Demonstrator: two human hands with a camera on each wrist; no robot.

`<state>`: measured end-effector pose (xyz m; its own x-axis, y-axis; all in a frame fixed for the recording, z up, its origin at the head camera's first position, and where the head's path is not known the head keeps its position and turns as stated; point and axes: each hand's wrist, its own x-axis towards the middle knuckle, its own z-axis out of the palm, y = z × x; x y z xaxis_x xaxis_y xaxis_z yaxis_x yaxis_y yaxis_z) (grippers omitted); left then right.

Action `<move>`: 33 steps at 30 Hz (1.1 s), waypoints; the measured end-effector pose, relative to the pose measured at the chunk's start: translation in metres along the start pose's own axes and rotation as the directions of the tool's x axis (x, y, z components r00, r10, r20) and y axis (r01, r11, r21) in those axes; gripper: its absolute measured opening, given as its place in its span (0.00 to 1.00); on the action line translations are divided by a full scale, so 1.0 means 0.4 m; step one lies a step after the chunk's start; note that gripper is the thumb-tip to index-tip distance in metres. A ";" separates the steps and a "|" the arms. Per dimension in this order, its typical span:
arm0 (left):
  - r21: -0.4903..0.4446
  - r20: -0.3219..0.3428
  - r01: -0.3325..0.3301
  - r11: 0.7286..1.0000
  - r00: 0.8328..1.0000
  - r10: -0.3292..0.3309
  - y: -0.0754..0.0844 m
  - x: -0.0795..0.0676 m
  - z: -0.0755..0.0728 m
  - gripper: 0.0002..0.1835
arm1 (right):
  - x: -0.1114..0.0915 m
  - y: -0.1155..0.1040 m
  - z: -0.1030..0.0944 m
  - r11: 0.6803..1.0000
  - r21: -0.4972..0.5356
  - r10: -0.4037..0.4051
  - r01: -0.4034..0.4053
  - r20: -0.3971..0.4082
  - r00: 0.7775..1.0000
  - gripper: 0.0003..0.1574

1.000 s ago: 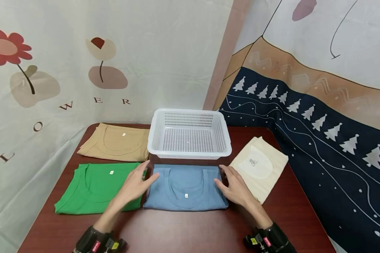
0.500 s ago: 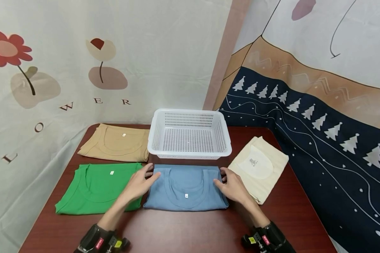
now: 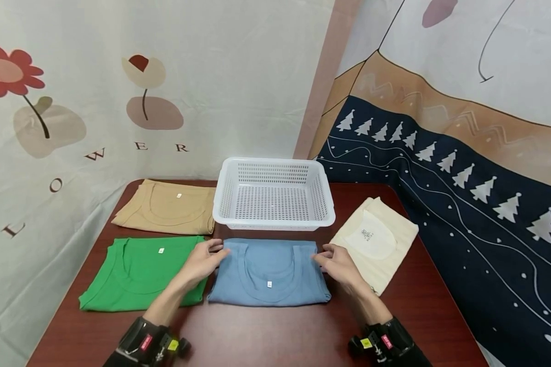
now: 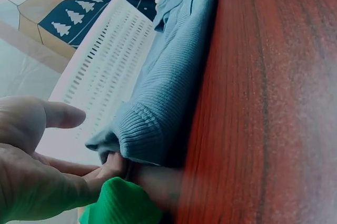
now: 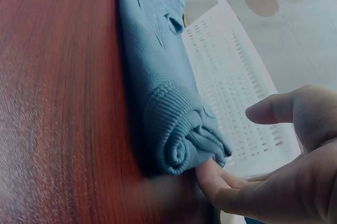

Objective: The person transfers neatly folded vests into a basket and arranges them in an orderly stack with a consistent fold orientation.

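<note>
Blue shirt [image 3: 269,272] between both hands [image 3: 201,264] [image 3: 342,265]

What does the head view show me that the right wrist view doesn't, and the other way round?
Only the head view: the green shirt, the red flower print, and the small white label on the blue shirt.
Only the right wrist view: the spiral roll of ribbed cloth at the blue shirt's end.
Both: the blue shirt, white basket, table and right grip.
</note>
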<state>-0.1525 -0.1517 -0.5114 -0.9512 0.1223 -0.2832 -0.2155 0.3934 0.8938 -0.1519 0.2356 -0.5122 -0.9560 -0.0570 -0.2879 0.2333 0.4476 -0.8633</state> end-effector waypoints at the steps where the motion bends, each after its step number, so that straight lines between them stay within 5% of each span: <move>1: -0.003 -0.003 0.006 1.000 1.000 -0.006 -0.001 0.002 0.000 0.37 | 0.002 0.000 0.000 1.000 0.023 0.009 -0.009 0.004 1.000 0.45; 16: -0.005 0.034 0.033 0.999 0.999 -0.032 -0.010 0.016 -0.002 0.36 | 0.026 0.004 0.005 0.998 0.043 0.043 -0.046 0.057 0.997 0.35; 27: 0.058 -0.008 0.003 0.998 1.000 -0.003 -0.016 0.020 0.012 0.34 | 0.028 0.001 0.019 0.997 0.053 0.059 -0.064 0.088 0.994 0.34; 33: 0.098 -0.036 -0.035 0.995 0.999 0.039 -0.019 0.022 0.018 0.16 | 0.028 0.001 0.027 0.999 0.035 0.032 -0.035 0.088 0.996 0.22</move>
<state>-0.1574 -0.1470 -0.5233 -0.9663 0.1041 -0.2356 -0.1594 0.4765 0.8646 -0.1605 0.2254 -0.5201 -0.9285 -0.1209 -0.3510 0.2732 0.4177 -0.8666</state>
